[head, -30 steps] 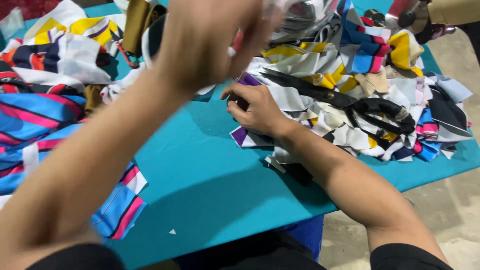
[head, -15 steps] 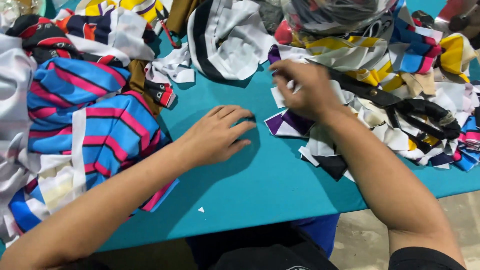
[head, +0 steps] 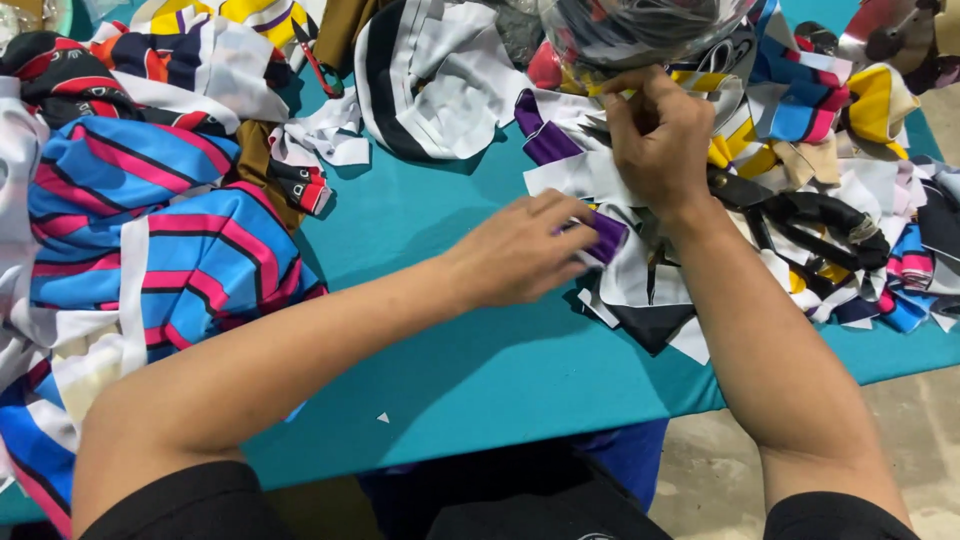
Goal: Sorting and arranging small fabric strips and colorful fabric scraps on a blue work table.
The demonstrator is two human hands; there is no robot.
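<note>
My left hand (head: 520, 250) rests on the teal table (head: 480, 370), its fingertips pinching a purple-and-white fabric scrap (head: 606, 236) at the edge of a scrap pile. My right hand (head: 655, 140) is further back, fingers closed on white and yellow fabric strips (head: 590, 175) pulled from the heap of printed cloth scraps (head: 830, 210). Black strips (head: 800, 215) lie just right of my right wrist.
A stack of blue, pink and white striped fabric (head: 140, 240) fills the left side. A black-and-white piece (head: 430, 90) lies at the back centre. A scissor with red handle (head: 318, 62) lies beyond it. The table's front edge drops to a concrete floor (head: 900, 420).
My left hand slid right from the bare teal surface to the purple scrap. My right hand moved further back into the pile and gripped strips there.
</note>
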